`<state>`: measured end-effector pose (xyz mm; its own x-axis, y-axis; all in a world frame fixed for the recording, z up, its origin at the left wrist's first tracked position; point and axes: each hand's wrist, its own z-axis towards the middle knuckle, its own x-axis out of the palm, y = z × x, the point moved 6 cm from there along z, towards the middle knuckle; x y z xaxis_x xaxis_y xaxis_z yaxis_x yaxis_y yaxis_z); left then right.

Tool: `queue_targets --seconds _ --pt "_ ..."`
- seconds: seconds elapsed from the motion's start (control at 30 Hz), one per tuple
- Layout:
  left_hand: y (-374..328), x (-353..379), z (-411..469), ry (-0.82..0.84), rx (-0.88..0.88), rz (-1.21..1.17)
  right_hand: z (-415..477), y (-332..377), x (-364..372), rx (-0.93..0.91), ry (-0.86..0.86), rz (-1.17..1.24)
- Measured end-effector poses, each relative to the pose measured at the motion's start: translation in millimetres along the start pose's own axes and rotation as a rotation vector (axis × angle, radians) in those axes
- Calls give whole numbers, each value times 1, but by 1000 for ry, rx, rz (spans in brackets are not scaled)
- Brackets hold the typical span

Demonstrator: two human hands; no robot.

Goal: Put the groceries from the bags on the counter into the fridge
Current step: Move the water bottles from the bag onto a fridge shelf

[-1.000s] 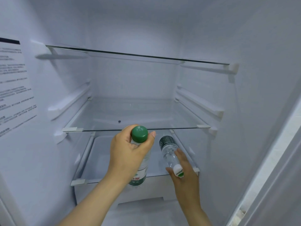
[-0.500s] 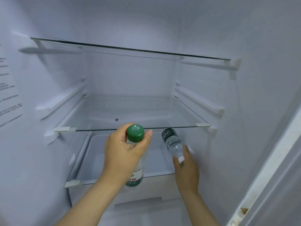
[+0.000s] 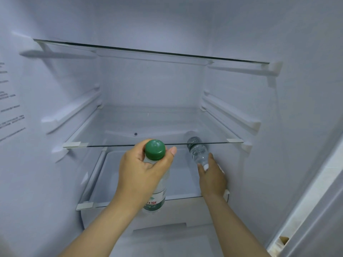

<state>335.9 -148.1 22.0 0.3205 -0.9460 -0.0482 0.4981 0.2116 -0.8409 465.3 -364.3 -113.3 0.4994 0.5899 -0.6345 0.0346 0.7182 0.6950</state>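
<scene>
I look into an open white fridge. My left hand [image 3: 143, 171] grips the neck of an upright water bottle [image 3: 155, 184] with a green cap and a green-and-white label, in front of the lower glass shelf [image 3: 130, 198]. My right hand [image 3: 211, 176] holds the cap end of a smaller clear bottle with a dark label [image 3: 196, 150]. That bottle points away from me, deep into the right side of the space under the middle glass shelf [image 3: 115, 144]. Its white cap is mostly hidden by my fingers.
A top glass shelf [image 3: 152, 51] spans the fridge above. Rail ledges [image 3: 232, 112] run along both side walls. A white drawer front [image 3: 176, 212] sits under the lower shelf. A printed label [image 3: 11, 112] is on the left wall. The door edge [image 3: 315, 191] stands at right.
My right hand has pushed the small bottle further back into the fridge, under the middle shelf. My left hand with the green-capped bottle has stayed almost still.
</scene>
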Motion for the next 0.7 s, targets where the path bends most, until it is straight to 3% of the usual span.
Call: queue_targets --seconds 0.13,0.27,0.5,0.7 --pt "10 -3 -5 52 -86 -38 -5 -3 -1 44 81 194" --pt "11 -5 -10 117 -64 21 -26 2 -24 128 4 364" --pt "30 -12 -10 261 -132 122 -52 41 -81 79 -31 572" --pt "43 -11 -4 312 -146 104 -67 100 -126 -46 102 703"
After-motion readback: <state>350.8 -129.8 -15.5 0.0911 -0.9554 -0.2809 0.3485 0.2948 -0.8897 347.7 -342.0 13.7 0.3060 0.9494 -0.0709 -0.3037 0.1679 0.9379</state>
